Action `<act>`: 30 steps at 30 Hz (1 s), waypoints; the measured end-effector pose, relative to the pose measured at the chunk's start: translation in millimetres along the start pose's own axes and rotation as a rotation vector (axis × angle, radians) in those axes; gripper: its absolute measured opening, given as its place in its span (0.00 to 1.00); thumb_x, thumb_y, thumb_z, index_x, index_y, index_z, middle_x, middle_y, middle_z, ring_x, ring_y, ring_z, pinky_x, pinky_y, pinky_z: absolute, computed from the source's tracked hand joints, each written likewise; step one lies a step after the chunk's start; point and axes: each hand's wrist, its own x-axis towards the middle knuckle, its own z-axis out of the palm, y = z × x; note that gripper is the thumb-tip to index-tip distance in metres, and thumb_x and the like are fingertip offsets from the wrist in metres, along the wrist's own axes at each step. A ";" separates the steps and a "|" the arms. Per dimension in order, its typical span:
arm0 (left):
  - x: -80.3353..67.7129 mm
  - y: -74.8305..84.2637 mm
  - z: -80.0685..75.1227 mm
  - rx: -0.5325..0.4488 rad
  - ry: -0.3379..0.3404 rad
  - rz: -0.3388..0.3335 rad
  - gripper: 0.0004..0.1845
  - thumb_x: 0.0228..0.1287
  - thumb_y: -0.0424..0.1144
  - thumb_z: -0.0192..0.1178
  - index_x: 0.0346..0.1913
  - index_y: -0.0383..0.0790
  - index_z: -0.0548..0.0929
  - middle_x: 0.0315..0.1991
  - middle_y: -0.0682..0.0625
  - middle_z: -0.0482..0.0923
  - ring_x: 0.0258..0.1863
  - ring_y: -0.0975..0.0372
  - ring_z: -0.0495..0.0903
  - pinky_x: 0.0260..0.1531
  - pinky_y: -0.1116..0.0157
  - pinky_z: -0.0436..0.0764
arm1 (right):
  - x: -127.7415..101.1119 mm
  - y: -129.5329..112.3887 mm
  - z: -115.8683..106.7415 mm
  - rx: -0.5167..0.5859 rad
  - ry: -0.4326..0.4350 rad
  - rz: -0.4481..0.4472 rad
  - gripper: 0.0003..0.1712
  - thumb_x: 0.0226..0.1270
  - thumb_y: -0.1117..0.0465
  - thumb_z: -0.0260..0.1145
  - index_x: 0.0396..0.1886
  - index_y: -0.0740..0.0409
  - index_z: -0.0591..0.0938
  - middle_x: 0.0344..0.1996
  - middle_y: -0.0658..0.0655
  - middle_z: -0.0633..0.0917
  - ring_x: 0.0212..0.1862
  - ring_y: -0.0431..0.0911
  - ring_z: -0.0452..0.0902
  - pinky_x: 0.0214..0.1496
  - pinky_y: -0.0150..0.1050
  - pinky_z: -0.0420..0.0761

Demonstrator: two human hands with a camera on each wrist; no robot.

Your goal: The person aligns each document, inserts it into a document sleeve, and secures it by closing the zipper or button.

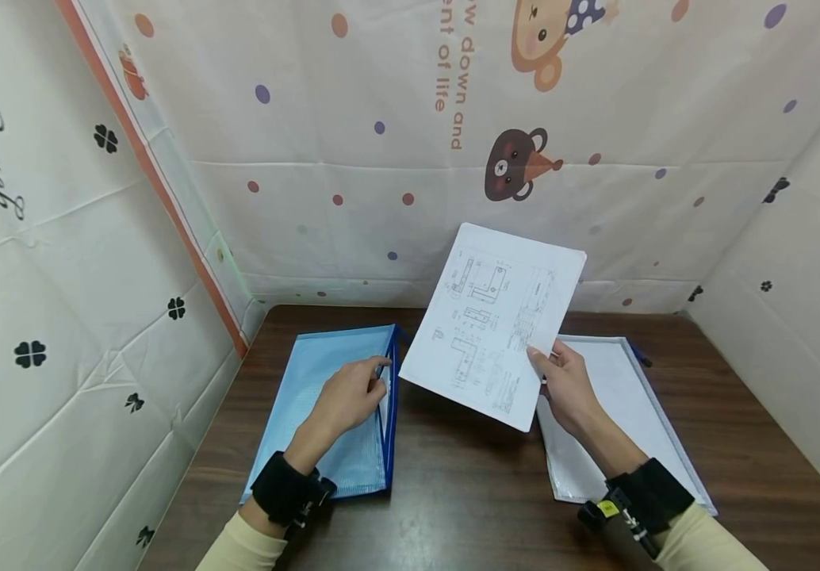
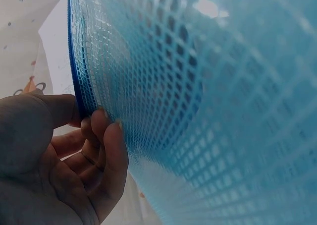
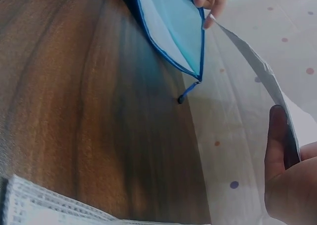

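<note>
A blue mesh zip pouch (image 1: 331, 404) lies on the left of the brown table (image 1: 467, 484). My left hand (image 1: 353, 392) pinches its upper layer at the open zip edge and lifts it; in the left wrist view the fingers (image 2: 106, 145) curl round the blue mesh (image 2: 208, 101). My right hand (image 1: 567, 385) holds a white sheet with technical drawings (image 1: 496, 321) in the air above the table's middle, thumb (image 3: 278, 136) on its lower right edge. The open mouth of the pouch (image 3: 173, 31) shows in the right wrist view.
A white mesh pouch (image 1: 624, 420) lies on the table at the right, under my right forearm. Patterned cloth walls (image 1: 381, 143) close in the table at the back and both sides. Black bands sit on both wrists.
</note>
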 end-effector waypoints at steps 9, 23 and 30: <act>0.8 -0.5 -0.1 0.005 -0.003 0.010 0.23 0.73 0.32 0.57 0.68 0.38 0.82 0.18 0.56 0.69 0.15 0.65 0.66 0.16 0.67 0.64 | 0.2 -6.3 -7.7 0.017 -0.004 0.023 0.30 0.89 0.55 0.52 0.82 0.62 0.63 0.71 0.66 0.77 0.56 0.41 0.87 0.53 0.39 0.86; -1.1 1.4 -1.4 -0.002 0.011 0.013 0.22 0.72 0.31 0.58 0.67 0.38 0.83 0.17 0.56 0.66 0.15 0.65 0.65 0.16 0.67 0.63 | -0.9 -10.9 -15.7 -0.025 0.007 0.010 0.31 0.88 0.55 0.53 0.82 0.63 0.63 0.70 0.67 0.77 0.55 0.43 0.88 0.53 0.40 0.87; -1.0 1.5 0.2 0.005 0.017 0.010 0.22 0.72 0.31 0.58 0.66 0.38 0.83 0.16 0.56 0.66 0.14 0.65 0.65 0.16 0.67 0.63 | -3.7 -4.3 -10.4 -0.038 -0.014 0.042 0.31 0.88 0.57 0.52 0.83 0.61 0.61 0.69 0.69 0.78 0.56 0.47 0.88 0.51 0.42 0.88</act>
